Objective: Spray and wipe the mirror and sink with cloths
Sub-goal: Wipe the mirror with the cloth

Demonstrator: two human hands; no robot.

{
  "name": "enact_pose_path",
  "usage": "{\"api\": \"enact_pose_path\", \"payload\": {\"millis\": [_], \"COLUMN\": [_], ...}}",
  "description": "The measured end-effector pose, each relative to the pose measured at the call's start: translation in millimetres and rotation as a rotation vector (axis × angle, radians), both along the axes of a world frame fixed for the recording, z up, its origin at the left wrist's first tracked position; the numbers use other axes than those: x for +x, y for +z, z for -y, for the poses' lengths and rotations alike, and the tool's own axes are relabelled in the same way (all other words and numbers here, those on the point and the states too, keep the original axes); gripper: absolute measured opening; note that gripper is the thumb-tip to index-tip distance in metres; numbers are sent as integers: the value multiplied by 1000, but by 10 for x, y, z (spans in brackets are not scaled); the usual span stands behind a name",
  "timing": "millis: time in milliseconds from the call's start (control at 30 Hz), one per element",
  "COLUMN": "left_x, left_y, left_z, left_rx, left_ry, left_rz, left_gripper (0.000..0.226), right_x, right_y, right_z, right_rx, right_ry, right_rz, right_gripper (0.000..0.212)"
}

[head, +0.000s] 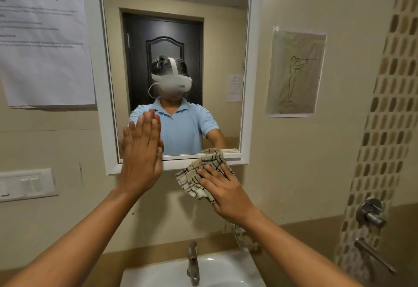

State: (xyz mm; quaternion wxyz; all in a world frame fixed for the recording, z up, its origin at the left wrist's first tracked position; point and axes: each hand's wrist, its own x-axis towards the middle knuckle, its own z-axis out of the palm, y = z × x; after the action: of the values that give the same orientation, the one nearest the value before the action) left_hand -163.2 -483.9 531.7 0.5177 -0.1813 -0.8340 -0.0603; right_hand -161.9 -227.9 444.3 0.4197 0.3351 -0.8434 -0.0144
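Mirror (203, 38) under flat left hand (141, 151); checked cloth (199, 178) beneath spread right hand (224, 191), sink (226, 268) cut off

mirror (174, 15): glossy glass, white smooth frame | cloth (199, 178): woven fabric, checked, matt, soft folds | sink (226, 268): glossy white ceramic | tap (193, 264): dull brushed metal | notice (43, 44): matt white paper, creased | wall (294, 173): smooth tile with slight sheen | switch (27, 183): white plastic

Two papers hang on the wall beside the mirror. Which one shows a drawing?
The paper right of the mirror: it bears a line drawing of a standing figure. The white sheet on the left carries only printed text.
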Motion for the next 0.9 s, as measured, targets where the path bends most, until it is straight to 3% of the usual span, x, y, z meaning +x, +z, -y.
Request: {"api": "enact_pose_path", "payload": {"millis": [100,200,267,367,467,600,733,900], "left_x": [49,115,221,383,390,346,385,572], "left_y": [-18,-74,-87,-45,29,129,6,-415], "left_z": [-70,-247,-407,-591,-645,-676,-627,-415], "left_rx": [-5,11,96,316,418,440,680,1058], "left_ry": [-89,-308,-462,-591,-630,-691,-790,-838], "left_rz": [34,70,119,274,492,650,749,918], "left_gripper": [71,62,56,59,59,24,14,33], "right_x": [135,292,346,357,383,441,524,563], "right_y": [61,284,433,579,716,831,710,399], "right_z": [125,365,445,399,281,150,89,279], "right_rx": [-264,-632,-820,-1044,-1084,-1216,-1189,-1185], "right_ry": [74,150,263,425,429,418,500,470], "right_rz": [129,392,548,706,717,707,926,1101], "right_gripper": [37,43,46,29,31,23,29,26]}}
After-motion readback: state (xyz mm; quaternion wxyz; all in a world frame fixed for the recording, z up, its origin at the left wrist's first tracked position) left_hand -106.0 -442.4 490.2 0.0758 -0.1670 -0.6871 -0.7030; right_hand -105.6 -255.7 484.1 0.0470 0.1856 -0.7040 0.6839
